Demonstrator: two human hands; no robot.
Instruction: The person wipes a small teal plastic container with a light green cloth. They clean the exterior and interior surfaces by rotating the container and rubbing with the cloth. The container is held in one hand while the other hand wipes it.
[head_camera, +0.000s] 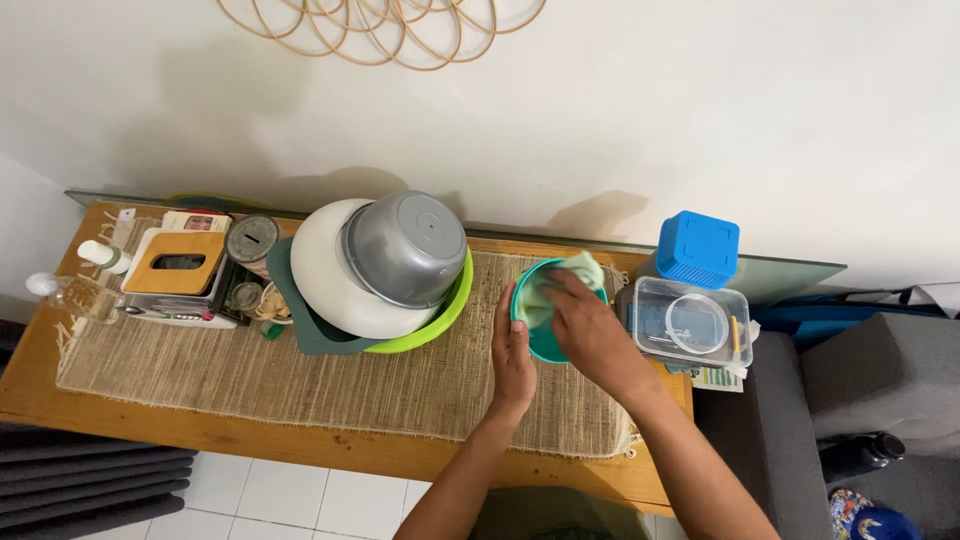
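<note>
Wiping a teal bowl at the surface

Left hand (513, 360) grips the teal bowl (543, 340); right hand (590, 330) presses a green cloth (575, 270) inside it, beside the clear container (690, 320).

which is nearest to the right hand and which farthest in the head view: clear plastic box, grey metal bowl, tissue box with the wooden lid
1. Clear plastic box, just right of the right hand.
2. Grey metal bowl, upside down on the stack to the left.
3. Tissue box with the wooden lid, far left on the table.
</note>
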